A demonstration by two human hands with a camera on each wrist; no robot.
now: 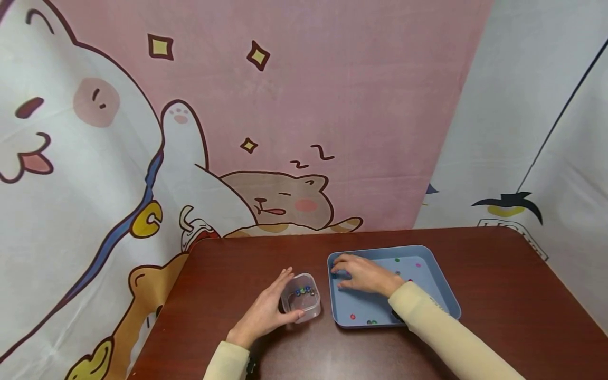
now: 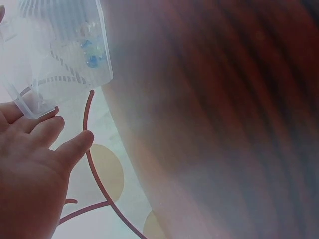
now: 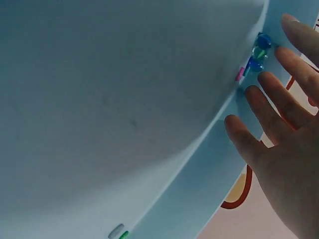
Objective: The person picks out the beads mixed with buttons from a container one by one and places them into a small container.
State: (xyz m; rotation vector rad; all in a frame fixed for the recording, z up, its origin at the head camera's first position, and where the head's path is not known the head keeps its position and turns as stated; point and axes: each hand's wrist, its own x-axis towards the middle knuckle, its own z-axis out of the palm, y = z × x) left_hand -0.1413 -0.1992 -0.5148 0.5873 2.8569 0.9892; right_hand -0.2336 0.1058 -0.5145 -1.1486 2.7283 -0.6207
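Note:
My left hand (image 1: 263, 312) holds a small clear plastic container (image 1: 311, 312) at its left side, thumb at the front and fingers toward the back. Several blue, green and clear marbles (image 1: 304, 291) lie inside it. My right hand (image 1: 367, 274) is over the left part of a blue tray (image 1: 372, 307), its fingers spread apart. In the right wrist view, these fingers are beside a few blue and green marbles (image 3: 260, 52) along the tray wall, and a pink disc (image 3: 240, 74) stands close to them. Nothing shows in the right hand's grasp.
Small coloured discs lie about the tray, among them a red disc (image 1: 353, 316), green discs (image 1: 372, 322) and a pink disc (image 1: 418, 265). Tray and container stand side by side on a brown table (image 1: 499, 295). A cartoon-printed cloth (image 1: 356, 132) hangs behind the table.

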